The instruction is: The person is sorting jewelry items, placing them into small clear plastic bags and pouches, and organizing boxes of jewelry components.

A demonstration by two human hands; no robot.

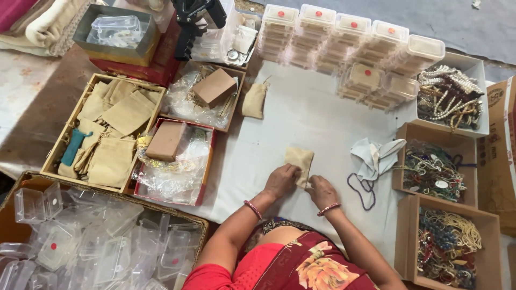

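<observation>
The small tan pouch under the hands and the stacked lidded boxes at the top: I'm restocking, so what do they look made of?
Tan pouch: seems woven cloth, jute- or cotton-like, matte; it lies flat and limp under both hands. Stacked lidded boxes: seem clear, glossy hard plastic; the contents show faintly through the walls.

A pale cloth point(301, 113) covers the floor, a grey sheet point(457, 24) beyond, in daylight.

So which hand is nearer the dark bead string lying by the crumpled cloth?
Right. The right hand sits just left of the bead string; the left hand is farther left, on the small pouch.
</observation>
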